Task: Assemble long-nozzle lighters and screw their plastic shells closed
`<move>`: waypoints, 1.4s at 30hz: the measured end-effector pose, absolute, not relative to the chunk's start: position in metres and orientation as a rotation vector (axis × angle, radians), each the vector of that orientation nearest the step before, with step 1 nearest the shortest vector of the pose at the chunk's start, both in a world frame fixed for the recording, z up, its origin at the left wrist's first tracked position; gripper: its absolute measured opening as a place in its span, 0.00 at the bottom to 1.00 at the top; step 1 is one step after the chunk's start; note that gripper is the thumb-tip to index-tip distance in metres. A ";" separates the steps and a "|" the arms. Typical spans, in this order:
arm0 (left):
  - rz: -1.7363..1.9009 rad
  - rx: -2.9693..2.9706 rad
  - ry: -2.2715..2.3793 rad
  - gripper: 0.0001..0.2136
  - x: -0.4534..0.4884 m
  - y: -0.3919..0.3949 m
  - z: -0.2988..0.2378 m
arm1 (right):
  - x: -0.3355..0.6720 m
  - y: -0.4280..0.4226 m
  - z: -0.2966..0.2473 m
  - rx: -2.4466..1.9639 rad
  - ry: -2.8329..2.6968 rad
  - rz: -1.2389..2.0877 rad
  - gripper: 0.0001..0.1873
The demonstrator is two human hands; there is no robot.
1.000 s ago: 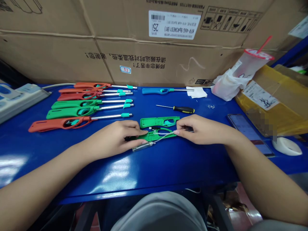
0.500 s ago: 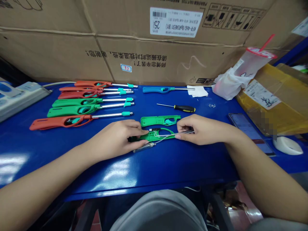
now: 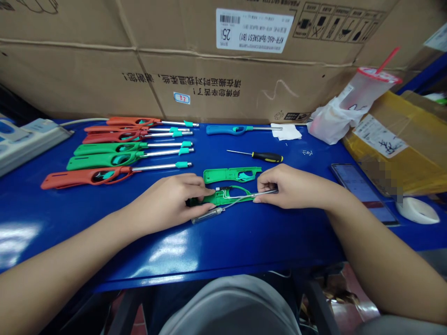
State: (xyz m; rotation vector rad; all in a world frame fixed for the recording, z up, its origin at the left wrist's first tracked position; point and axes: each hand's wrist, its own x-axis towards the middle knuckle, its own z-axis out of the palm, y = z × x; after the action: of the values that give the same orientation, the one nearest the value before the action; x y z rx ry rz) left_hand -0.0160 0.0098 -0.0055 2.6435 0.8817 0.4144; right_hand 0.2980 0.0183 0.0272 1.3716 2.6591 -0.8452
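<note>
My left hand (image 3: 181, 195) grips the handle end of an opened green lighter shell (image 3: 223, 199) between thumb and fingers. Inside the shell lie white wires and a small black part. A clear gas tank (image 3: 207, 215) on a thin grey tube rests on the table just below the shell. At the shell's other end, my right hand (image 3: 279, 186) pinches the metal barrel (image 3: 267, 192), whose far part passes under the palm. The matching green half shell (image 3: 232, 175), with a teal trigger in it, lies just behind.
Several assembled red and green lighters (image 3: 104, 158) lie at the left. A blue lighter (image 3: 228, 130), white paper (image 3: 286, 132), a screwdriver (image 3: 267, 157) and tiny screws (image 3: 307, 153) are farther back. At the right are a phone (image 3: 365, 195), a mouse (image 3: 417, 211) and a bagged cup (image 3: 349, 104). A carton (image 3: 195, 65) stands behind.
Both hands keep their hold and the lighter parts look almost unmoved. The whole view has shifted very slightly.
</note>
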 end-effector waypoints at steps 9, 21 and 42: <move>0.412 2.662 0.902 0.14 -0.018 0.009 -0.003 | 0.300 0.017 0.029 1.346 2.751 -0.876 0.14; 0.494 2.639 0.798 0.10 -0.023 0.014 -0.006 | 0.304 0.021 0.031 1.178 2.818 -1.291 0.19; 0.595 2.753 0.801 0.14 -0.016 0.014 -0.007 | 0.303 0.018 0.031 1.090 2.922 -0.937 0.05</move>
State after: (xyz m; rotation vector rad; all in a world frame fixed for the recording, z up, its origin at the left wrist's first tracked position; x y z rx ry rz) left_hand -0.0155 0.0144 -0.0065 2.7529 0.8015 0.5951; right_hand 0.3028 0.0177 0.0308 1.0895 2.9217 -0.9372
